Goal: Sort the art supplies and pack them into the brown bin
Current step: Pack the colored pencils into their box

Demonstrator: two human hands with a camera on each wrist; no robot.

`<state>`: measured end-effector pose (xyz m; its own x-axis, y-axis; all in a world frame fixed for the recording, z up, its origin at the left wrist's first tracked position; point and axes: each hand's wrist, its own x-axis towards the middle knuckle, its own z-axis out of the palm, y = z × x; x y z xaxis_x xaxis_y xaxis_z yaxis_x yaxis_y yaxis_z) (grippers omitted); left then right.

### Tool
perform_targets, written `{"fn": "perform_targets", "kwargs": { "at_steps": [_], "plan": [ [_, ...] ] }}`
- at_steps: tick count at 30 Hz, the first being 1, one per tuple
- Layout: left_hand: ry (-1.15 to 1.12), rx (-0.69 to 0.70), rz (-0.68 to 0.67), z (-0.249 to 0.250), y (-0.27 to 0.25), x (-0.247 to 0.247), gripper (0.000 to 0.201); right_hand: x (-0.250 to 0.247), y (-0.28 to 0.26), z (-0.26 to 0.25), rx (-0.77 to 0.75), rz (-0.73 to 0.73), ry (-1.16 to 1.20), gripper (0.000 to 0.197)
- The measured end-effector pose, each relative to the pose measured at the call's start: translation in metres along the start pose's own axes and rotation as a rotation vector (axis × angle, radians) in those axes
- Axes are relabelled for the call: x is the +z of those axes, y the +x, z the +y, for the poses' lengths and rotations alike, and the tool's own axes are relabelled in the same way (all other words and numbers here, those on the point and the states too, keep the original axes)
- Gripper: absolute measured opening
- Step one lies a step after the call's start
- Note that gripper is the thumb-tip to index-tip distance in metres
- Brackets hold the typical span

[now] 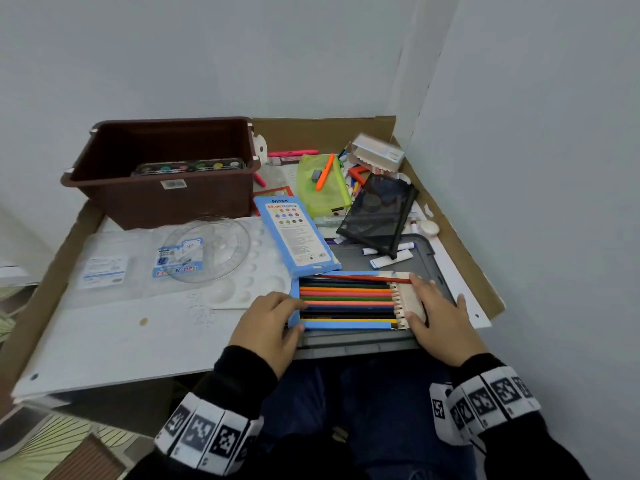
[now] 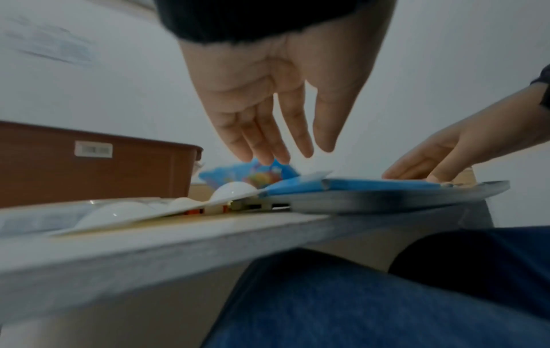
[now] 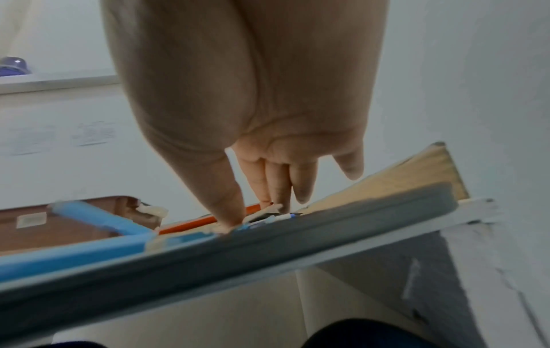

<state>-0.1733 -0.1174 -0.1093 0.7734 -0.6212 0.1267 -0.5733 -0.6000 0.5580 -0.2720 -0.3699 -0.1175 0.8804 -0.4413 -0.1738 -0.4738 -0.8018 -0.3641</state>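
The brown bin [image 1: 166,188] stands at the back left with a paint set [image 1: 188,167] inside. An open blue tray of coloured pencils [image 1: 346,301] lies on a grey lid [image 1: 398,258] at the table's front edge. My left hand [image 1: 300,317] rests with relaxed fingers against the tray's left end. At the right end my right hand [image 1: 414,298] lies flat, fingers straight. Its thumb [image 3: 226,212] presses on the tray's end, and its index finger touches a red pencil [image 1: 363,278] lying across the tray's far side. The tray's blue sleeve [image 1: 294,233] lies behind it.
A white paint palette [image 1: 256,258], a clear round dish [image 1: 207,251] and a pen pack [image 1: 176,258] lie left of the tray. Behind it are a green pouch [image 1: 322,195], a black mesh pouch [image 1: 377,213], markers [image 1: 391,259] and small clutter. A wall [image 1: 536,168] closes the right side.
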Motion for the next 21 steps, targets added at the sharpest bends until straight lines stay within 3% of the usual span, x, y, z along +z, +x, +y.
{"fn": "perform_targets", "kwargs": {
  "at_steps": [5, 12, 16, 21],
  "plan": [
    [0.083, 0.096, -0.042, 0.004, 0.015, 0.011, 0.036, -0.006, -0.005, 0.02, 0.066, 0.031, 0.038, 0.068],
    [0.189, 0.103, -0.258, 0.0, 0.025, 0.027, 0.1, 0.0, -0.009, 0.026, 0.023, 0.055, 0.108, 0.063],
    [0.096, 0.055, -0.342, -0.004, 0.03, 0.032, 0.106, 0.003, -0.001, 0.019, -0.007, 0.051, 0.057, 0.057],
    [0.023, 0.072, -0.362, -0.007, 0.031, 0.029, 0.101, 0.009, 0.006, 0.009, -0.042, 0.007, -0.032, 0.051]
  ]
}}
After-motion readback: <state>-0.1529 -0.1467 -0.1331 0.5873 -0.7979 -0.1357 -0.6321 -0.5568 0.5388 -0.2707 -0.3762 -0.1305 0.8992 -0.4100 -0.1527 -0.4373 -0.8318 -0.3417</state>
